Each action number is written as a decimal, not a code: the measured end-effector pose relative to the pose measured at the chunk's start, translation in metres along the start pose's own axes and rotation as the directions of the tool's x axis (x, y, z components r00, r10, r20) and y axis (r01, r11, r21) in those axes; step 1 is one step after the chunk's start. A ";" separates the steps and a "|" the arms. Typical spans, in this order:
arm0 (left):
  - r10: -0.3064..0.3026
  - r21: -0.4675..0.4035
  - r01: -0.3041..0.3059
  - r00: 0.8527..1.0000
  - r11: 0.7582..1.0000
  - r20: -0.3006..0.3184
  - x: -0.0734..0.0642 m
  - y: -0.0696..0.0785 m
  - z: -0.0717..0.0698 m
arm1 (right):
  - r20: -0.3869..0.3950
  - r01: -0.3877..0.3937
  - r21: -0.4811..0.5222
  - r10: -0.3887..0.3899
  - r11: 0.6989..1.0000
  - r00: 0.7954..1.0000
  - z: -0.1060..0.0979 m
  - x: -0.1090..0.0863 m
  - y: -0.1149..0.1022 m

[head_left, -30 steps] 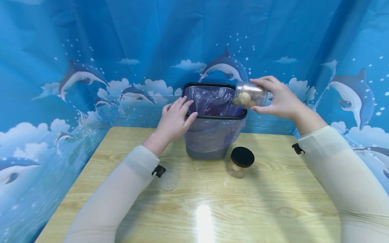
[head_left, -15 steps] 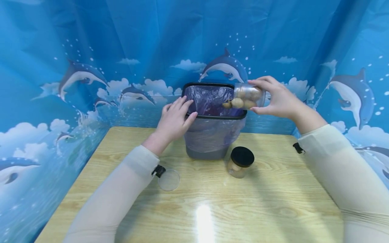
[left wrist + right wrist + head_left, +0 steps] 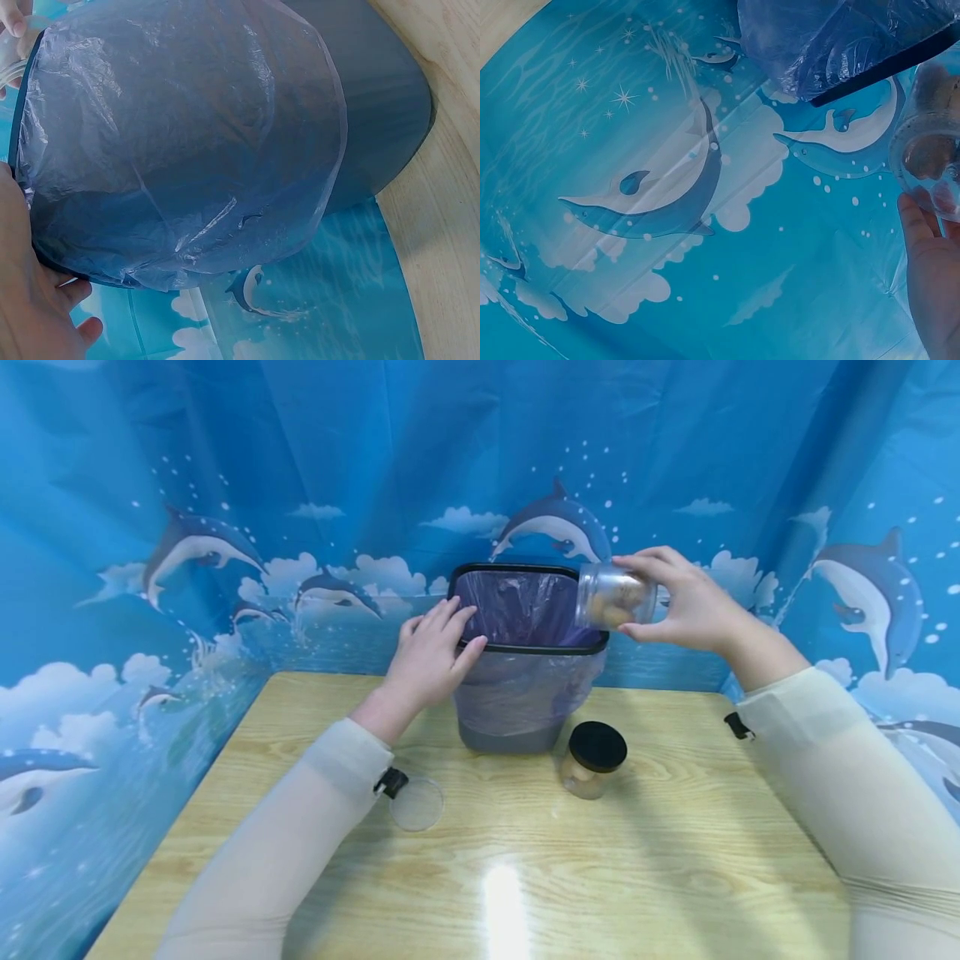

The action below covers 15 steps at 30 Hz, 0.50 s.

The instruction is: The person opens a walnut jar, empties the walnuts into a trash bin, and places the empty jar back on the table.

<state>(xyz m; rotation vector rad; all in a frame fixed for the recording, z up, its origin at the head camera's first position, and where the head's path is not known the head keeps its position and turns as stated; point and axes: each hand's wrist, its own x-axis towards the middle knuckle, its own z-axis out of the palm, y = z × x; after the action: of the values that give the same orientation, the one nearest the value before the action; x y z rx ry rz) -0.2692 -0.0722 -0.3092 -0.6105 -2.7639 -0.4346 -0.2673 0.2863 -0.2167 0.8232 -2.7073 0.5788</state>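
Observation:
In the head view my left hand [image 3: 431, 656] holds the rim of a grey trash bin [image 3: 510, 741], fingers over its left side and thumb along the front. A translucent purple bag [image 3: 525, 681] lines the bin and folds down outside. My right hand [image 3: 686, 602] grips a clear jar [image 3: 596, 575] on its side, mouth over the bin's right rim. Several round tan pieces [image 3: 613, 610] lie inside the jar, blurred. The right wrist view shows the jar's round base [image 3: 900, 161] against my fingers. In the left wrist view, the bag [image 3: 187, 135] covers most of the bin.
A second clear jar with a black lid [image 3: 597, 747] stands on the wooden table [image 3: 600, 877], right of the bin. A clear round disc [image 3: 417, 805] lies near my left sleeve. Blue dolphin-printed curtain [image 3: 420, 460] hangs behind and at both sides.
The tan pieces that were coming out of the jar's mouth half a second ago have left it, and fewer show inside. Both hands stay nearly where they were.

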 end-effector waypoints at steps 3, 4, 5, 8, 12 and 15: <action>0.002 -0.003 -0.002 1.000 1.000 -0.003 0.000 0.000 -0.001 | 0.010 0.011 0.000 -0.011 1.000 1.000 0.000 0.000 0.000; 0.003 -0.006 -0.003 1.000 1.000 -0.005 0.000 0.001 -0.001 | 0.013 0.014 -0.002 -0.014 1.000 1.000 0.000 0.000 -0.001; 0.003 -0.010 -0.003 1.000 1.000 -0.006 0.000 0.001 -0.001 | 0.017 0.017 -0.004 -0.017 1.000 1.000 0.000 0.001 -0.001; -0.001 -0.014 0.001 1.000 1.000 -0.004 0.000 0.001 -0.001 | 0.025 0.022 -0.007 -0.022 1.000 0.999 0.000 0.001 -0.002; -0.001 -0.013 0.001 1.000 1.000 0.002 0.000 0.000 -0.001 | 0.035 0.016 -0.007 -0.016 1.000 0.999 -0.001 0.002 -0.003; -0.001 -0.011 0.001 1.000 1.000 0.004 0.001 0.000 0.000 | 0.049 0.011 -0.007 -0.011 1.000 0.999 -0.002 0.003 -0.003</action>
<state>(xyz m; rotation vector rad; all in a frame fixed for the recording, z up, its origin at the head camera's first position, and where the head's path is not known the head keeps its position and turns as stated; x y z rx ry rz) -0.2698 -0.0726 -0.3086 -0.6141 -2.7674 -0.4498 -0.2672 0.2832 -0.2134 0.8606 -2.7456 0.5536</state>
